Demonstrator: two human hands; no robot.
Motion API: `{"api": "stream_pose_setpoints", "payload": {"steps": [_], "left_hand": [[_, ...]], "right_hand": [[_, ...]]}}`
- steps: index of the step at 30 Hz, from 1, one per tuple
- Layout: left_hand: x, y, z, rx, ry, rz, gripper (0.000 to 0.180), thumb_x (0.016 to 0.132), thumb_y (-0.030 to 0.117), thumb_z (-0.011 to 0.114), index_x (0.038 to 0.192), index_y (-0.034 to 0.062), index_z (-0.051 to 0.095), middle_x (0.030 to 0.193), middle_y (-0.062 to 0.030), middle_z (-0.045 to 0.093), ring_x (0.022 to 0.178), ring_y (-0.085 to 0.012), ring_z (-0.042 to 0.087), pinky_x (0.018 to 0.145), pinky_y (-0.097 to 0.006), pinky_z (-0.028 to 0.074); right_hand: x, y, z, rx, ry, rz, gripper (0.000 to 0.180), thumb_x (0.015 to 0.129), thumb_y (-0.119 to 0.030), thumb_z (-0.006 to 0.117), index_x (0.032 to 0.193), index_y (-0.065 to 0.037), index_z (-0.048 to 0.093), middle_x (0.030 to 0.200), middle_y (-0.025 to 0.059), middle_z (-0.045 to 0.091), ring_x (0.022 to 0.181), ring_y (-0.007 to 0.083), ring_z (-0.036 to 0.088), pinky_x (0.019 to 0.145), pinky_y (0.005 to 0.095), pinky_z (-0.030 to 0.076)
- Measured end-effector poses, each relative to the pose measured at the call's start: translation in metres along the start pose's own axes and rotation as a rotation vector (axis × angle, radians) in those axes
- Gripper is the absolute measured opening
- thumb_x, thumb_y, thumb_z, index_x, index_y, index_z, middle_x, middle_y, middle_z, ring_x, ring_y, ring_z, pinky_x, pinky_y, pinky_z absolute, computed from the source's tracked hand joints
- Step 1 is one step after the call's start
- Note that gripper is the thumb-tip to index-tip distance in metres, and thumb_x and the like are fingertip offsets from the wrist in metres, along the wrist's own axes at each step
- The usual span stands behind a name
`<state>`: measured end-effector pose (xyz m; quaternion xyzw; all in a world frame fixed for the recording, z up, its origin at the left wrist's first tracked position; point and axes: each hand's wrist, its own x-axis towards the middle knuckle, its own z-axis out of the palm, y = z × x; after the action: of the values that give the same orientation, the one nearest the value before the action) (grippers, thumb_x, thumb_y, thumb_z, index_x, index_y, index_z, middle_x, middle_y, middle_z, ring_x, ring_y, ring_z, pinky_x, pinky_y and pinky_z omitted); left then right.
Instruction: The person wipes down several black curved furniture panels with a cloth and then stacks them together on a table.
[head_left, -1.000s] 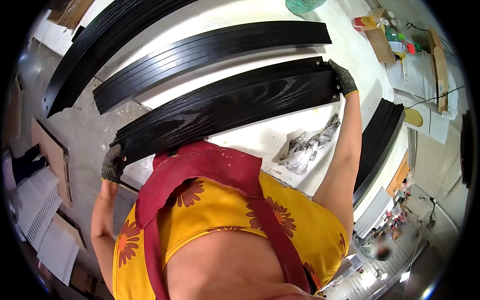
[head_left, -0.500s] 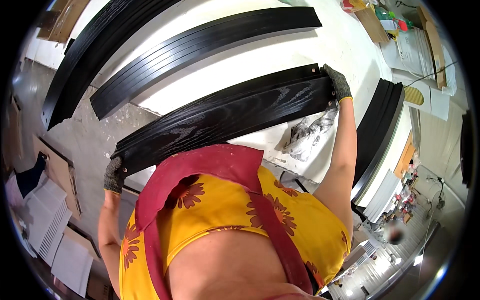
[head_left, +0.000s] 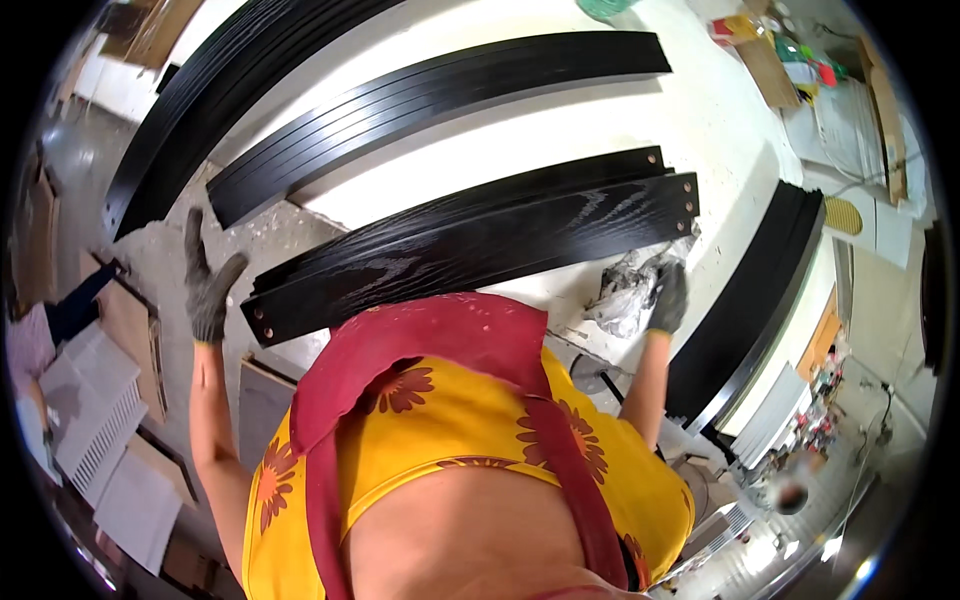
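Note:
In front of my body lies a long black board with faint wood grain and round holes at both ends. My left hand, in a dark knit glove, is apart from its left end with fingers spread, holding nothing. Beyond the right part of the board's near edge lies a crumpled white rag or plastic sheet with black smudges. My gloved right hand is at the right side of this crumpled piece. Motion smears its fingers, so their grip is unclear.
A grooved black board lies farther off on the white table. Another long black piece curves along the far left, and a black length stands at right. A person is at the far left edge.
Both hands have let go of the near board's ends. My left hand has opened and risen off the left end; my right has come down nearer to the crumpled piece.

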<state>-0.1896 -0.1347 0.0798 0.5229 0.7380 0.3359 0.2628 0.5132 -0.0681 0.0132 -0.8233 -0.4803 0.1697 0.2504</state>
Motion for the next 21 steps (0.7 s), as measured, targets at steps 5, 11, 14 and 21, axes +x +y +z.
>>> {"api": "stream_pose_setpoints", "payload": {"steps": [5, 11, 14, 21], "left_hand": [[0.082, 0.033, 0.037, 0.654, -0.069, 0.449, 0.115, 0.059, 0.045, 0.083, 0.149, 0.0067, 0.022, 0.154, -0.0169, 0.024, 0.145, -0.0329, 0.015, 0.117, -0.046, 0.009], [0.119, 0.032, 0.056, 0.617, -0.291, 0.294, 0.099, 0.054, 0.033, 0.083, 0.14, 0.0078, 0.039, 0.125, -0.0188, 0.054, 0.117, -0.036, 0.051, 0.105, -0.045, 0.035], [0.121, 0.044, 0.059, 0.607, -0.303, 0.267, 0.092, 0.054, 0.031, 0.084, 0.134, 0.0074, 0.047, 0.121, -0.0179, 0.057, 0.113, -0.0346, 0.054, 0.1, -0.042, 0.04], [0.121, 0.041, 0.062, 0.569, -0.265, 0.305, 0.089, 0.054, 0.03, 0.084, 0.132, 0.0055, 0.048, 0.12, -0.0189, 0.057, 0.111, -0.0358, 0.054, 0.098, -0.043, 0.042]], "right_hand": [[-0.092, -0.016, 0.043, -0.431, 0.128, -0.254, 0.054, 0.082, -0.031, 0.069, 0.127, -0.005, 0.056, 0.127, 0.024, 0.054, 0.121, 0.0398, 0.048, 0.102, 0.045, 0.039], [-0.038, 0.006, -0.004, -0.198, 0.144, 0.119, 0.037, 0.084, -0.029, 0.069, 0.11, -0.002, 0.065, 0.108, 0.0211, 0.064, 0.097, 0.0341, 0.06, 0.085, 0.0418, 0.048], [-0.021, -0.132, -0.038, 0.457, 0.3, 0.062, 0.035, 0.089, -0.026, 0.064, 0.115, -0.001, 0.063, 0.106, 0.0176, 0.066, 0.091, 0.028, 0.063, 0.075, 0.035, 0.052], [-0.018, -0.347, 0.113, 0.127, -0.028, -1.395, 0.047, 0.088, -0.039, 0.059, 0.124, -0.009, 0.057, 0.134, 0.0145, 0.049, 0.126, 0.0322, 0.044, 0.103, 0.0469, 0.036]]}}
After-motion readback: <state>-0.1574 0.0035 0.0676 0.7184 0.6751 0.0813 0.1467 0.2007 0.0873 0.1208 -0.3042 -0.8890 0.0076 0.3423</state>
